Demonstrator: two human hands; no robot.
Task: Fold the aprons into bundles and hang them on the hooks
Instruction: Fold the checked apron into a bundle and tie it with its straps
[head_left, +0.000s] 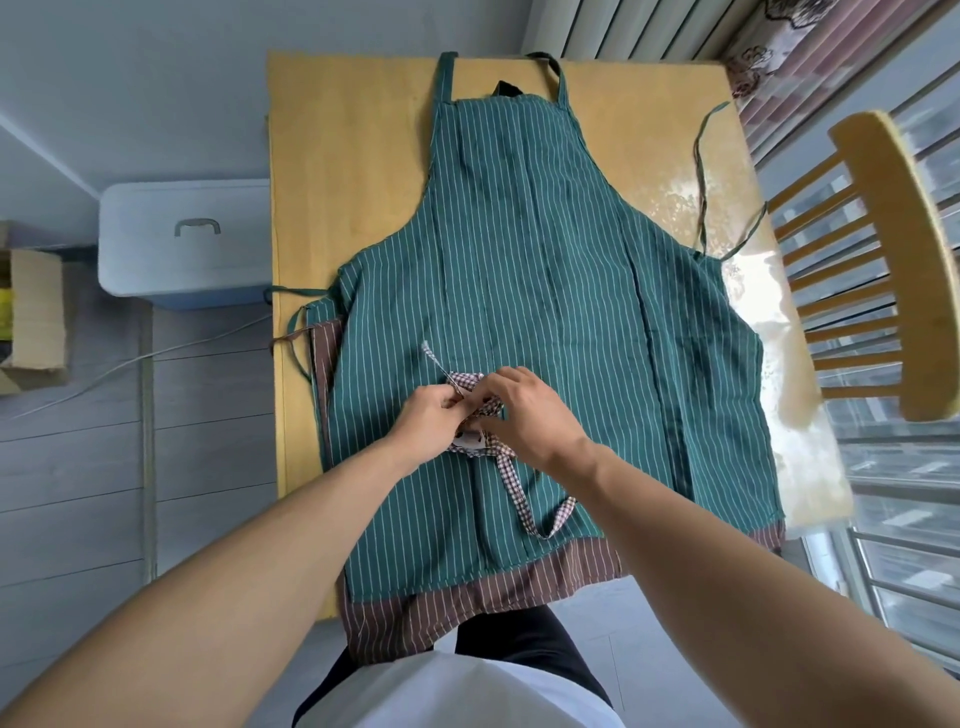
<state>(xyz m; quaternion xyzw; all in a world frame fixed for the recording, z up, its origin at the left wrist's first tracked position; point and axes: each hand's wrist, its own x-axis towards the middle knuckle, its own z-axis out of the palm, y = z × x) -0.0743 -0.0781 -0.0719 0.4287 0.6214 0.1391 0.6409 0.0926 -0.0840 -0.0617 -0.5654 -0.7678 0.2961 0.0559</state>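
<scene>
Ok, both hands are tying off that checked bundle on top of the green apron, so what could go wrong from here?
Three risks, as I judge them:
1. The checked strap trails loose below the checked bundle, so the wrap may slacken.
2. Left hand and right hand work on the green striped apron; lifting could drag it.
3. The brown striped apron overhangs the table edge and might slide.

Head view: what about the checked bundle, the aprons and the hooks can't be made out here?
- Checked bundle: mostly covered by the left hand and right hand; its fold and tie are unclear.
- Brown striped apron: under the green striped apron; only edges show.
- A dark item behind the green bib: only a tip shows.
- Hooks: none in view.
</scene>
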